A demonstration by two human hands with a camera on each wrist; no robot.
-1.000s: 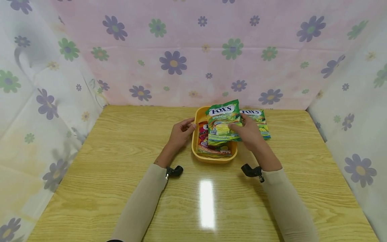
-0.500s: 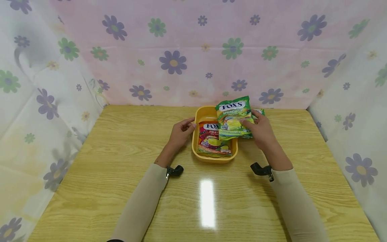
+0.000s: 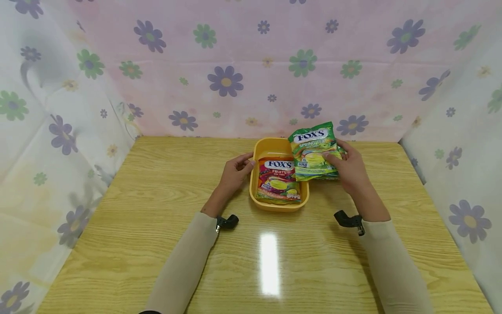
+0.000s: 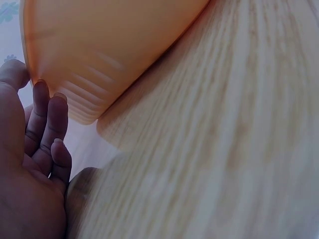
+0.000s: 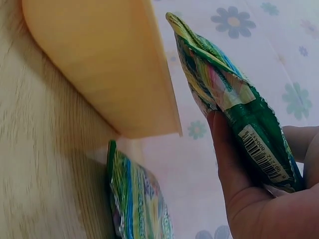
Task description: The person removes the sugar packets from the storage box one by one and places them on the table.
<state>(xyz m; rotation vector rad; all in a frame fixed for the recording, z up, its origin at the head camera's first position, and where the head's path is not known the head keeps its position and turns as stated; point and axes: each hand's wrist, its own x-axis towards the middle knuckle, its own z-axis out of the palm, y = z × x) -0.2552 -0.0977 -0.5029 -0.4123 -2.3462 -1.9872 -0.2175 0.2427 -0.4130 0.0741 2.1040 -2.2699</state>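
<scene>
A yellow plastic tub [image 3: 279, 208] sits on the wooden table, with a red Fox's Fruits candy bag [image 3: 277, 179] lying inside it. At its left rim, my left hand [image 3: 234, 174] pinches the edge, thumb over the rim and fingers against the outer wall [image 4: 89, 59]. My right hand [image 3: 351, 168] holds a green Fox's Spring Tea candy bag [image 3: 311, 152] by its right side, thumb in front and fingers behind. The held bag is raised and overlaps the tub's right rim in the head view. In the right wrist view its barcoded back [image 5: 259, 149] faces the camera.
A second green candy bag [image 5: 139, 199] rests on the table to the right of the tub, mostly hidden behind the held bag in the head view. Flower-printed cloth [image 3: 243, 65] walls the table at the back and both sides.
My right hand has carried the green candy bag rightward from over the tub, uncovering the red bag and covering the second green one. My left hand stays at the rim.
</scene>
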